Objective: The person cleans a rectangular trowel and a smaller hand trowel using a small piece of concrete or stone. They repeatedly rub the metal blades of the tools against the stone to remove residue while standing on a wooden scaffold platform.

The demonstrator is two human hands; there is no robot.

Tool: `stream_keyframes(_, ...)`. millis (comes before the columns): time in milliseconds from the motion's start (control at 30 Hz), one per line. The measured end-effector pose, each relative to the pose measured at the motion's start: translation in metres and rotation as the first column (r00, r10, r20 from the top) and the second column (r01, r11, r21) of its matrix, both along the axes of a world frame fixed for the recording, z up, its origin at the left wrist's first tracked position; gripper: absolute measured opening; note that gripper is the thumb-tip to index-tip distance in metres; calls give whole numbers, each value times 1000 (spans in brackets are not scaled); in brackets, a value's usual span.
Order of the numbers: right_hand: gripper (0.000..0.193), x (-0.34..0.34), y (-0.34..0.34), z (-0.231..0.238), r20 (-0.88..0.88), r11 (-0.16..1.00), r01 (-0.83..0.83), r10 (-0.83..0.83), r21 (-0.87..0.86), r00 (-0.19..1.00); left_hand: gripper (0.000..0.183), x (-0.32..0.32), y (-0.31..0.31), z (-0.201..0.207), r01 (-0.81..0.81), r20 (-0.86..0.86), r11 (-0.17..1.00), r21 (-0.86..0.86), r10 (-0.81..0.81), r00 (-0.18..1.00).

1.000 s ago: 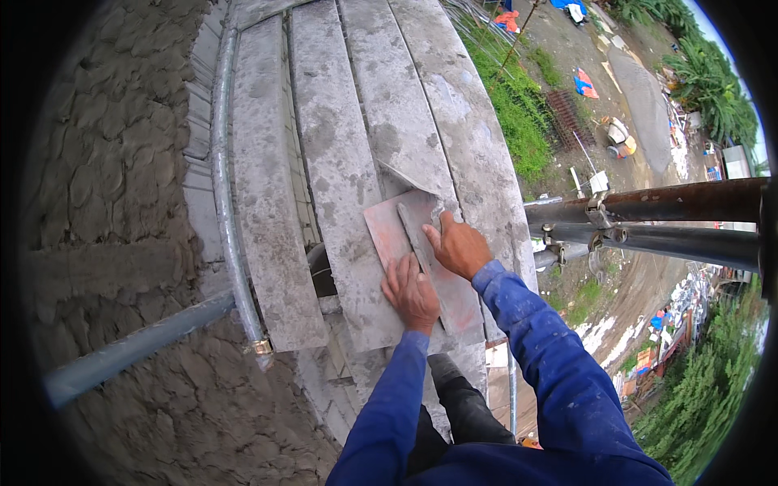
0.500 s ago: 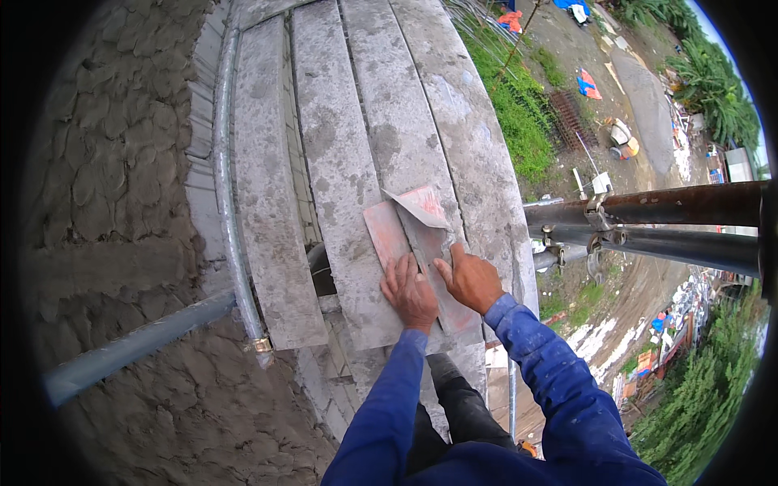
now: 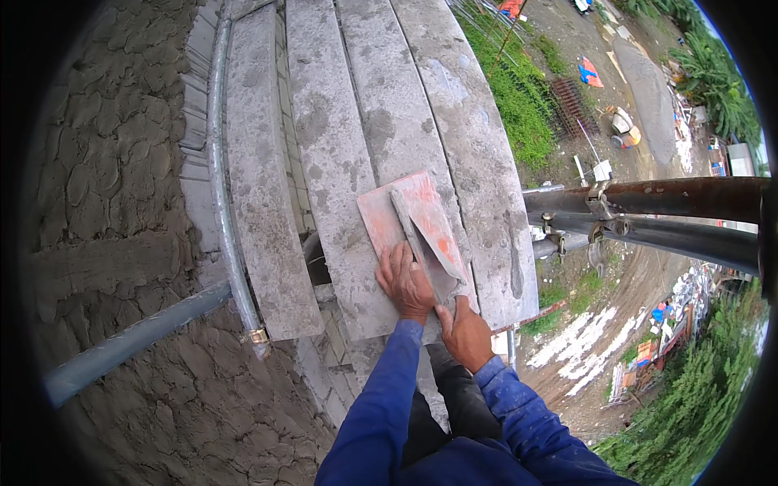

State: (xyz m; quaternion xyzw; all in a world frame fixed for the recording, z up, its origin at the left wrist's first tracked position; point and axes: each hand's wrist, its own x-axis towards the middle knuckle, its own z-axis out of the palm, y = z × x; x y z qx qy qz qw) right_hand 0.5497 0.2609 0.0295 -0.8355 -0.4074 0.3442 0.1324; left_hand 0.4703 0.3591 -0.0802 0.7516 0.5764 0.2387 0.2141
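A pinkish rectangular plastering float (image 3: pixel 377 212) lies on the grey planks, smeared with mortar, a raised grey bar running along its middle. My left hand (image 3: pixel 405 279) is closed on the near part of this bar, fingers curled over its left side. A pointed trowel (image 3: pixel 442 271), its thin blade grey with mortar, rests tilted on the right half of the float, beside the bar. My right hand (image 3: pixel 468 336) is closed round the trowel's near end; its handle is hidden in my grip. Both hands are close together above the planks' near end.
Long scaffold planks (image 3: pixel 324 121) run away from me, with gaps between them. On the left, a metal pipe (image 3: pixel 219 162) borders a wall of rough wet mortar (image 3: pixel 113 178). At right, scaffold tubes (image 3: pixel 673 202) with clamps cross above the ground far below. A dark round object (image 3: pixel 314 259) shows through a gap.
The trowel blade has come down and nearer along the float, from raised across the bar to lying beside it. My right hand has moved toward me. My left hand keeps hold of the float.
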Motion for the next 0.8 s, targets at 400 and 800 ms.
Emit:
stream_keyframes(400, 47, 32, 52, 0, 79, 997, -65, 62, 45, 995, 54, 0, -3, -5, -8, 9, 999, -31, 8, 1000)
stream_keyframes(800, 47, 44, 84, -16, 131, 996, -48, 38, 77, 991, 54, 15, -7, -16, 3, -44, 1000, 17, -2, 999)
